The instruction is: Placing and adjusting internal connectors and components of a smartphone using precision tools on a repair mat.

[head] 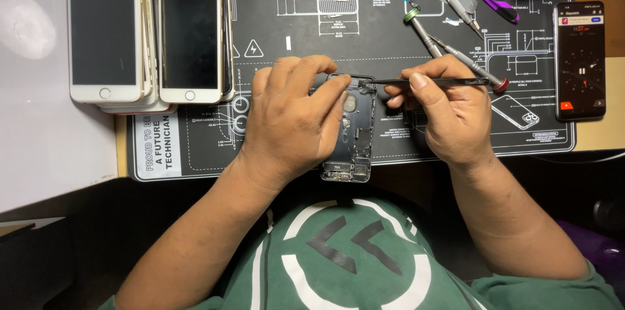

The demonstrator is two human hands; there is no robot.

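Left hand [290,118]: grip clamped on opened phone chassis [355,131], flat on black work mat [390,23] | Right hand [449,111]: grip pinching tweezers [423,81], tips at chassis top edge | Advice: hold chassis immobile; keep tweezers low, steady.

The person wears a green short-sleeved top, its fabric soft and slightly creased. Across the chest sits a large white ring, and inside it two dark chevron shapes point toward the left arm. A thin white line runs down the front beside the ring. The sleeve [553,287] on the right arm ends above the elbow in a loose green hem; the left one barely shows at the frame's bottom corner. Both forearms are bare, with no watch, band or ring. The left hand [290,118] and right hand [449,111] are ungloved, with short, trimmed fingernails.
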